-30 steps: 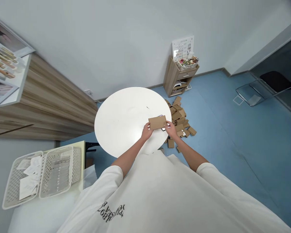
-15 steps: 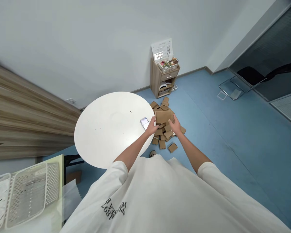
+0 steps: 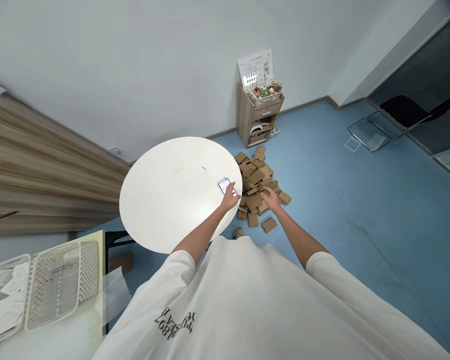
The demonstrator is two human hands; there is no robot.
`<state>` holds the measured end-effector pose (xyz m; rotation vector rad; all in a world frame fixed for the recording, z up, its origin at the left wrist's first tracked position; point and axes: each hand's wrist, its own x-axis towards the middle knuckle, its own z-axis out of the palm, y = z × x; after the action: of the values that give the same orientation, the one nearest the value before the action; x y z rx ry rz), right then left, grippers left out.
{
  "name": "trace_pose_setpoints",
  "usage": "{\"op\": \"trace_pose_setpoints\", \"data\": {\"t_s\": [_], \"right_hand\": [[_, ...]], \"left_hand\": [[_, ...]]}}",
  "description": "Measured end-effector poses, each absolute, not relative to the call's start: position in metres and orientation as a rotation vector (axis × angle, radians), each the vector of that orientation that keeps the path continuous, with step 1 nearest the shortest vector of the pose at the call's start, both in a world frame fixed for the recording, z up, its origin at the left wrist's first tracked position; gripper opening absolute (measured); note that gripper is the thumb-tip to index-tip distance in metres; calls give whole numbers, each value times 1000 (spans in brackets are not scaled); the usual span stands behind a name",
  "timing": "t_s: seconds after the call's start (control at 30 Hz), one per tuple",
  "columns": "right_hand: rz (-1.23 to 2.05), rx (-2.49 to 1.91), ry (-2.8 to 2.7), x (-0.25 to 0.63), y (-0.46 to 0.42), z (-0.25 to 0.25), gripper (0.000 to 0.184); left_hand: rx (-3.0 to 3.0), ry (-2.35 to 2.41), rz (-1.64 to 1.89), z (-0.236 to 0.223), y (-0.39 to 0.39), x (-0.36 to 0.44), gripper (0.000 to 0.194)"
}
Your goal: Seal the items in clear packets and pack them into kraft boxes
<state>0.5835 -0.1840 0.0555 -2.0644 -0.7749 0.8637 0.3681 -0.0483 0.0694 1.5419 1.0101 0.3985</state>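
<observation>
Landmark: round white table [image 3: 172, 200].
Left hand [image 3: 230, 197]: at the table's right edge, fingers loosely spread, fingertips touching the phone [image 3: 225, 185]; nothing gripped.
Phone: flat on the table near its right rim, screen up, long axis running from the person toward the far wall, slightly aslant.
Right hand [image 3: 272, 199]: off the table's right side, over the pile of cardboard boxes [image 3: 257, 185]; fingers released, empty.
Pile: on the blue floor just right of the table, boxes lying at mixed angles.
Progress, as judged: many boxes heaped; none in hand, none on the table.
Beyond: wooden cabinet [image 3: 258, 117], past the pile.
</observation>
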Motion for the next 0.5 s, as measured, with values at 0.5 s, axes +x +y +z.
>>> {"op": "trace_pose_setpoints", "data": {"t_s": [0.5], "right_hand": [[1041, -1925, -943, 511, -135, 54, 60]], "left_hand": [[1465, 1215, 463, 77, -53, 280, 77]]}}
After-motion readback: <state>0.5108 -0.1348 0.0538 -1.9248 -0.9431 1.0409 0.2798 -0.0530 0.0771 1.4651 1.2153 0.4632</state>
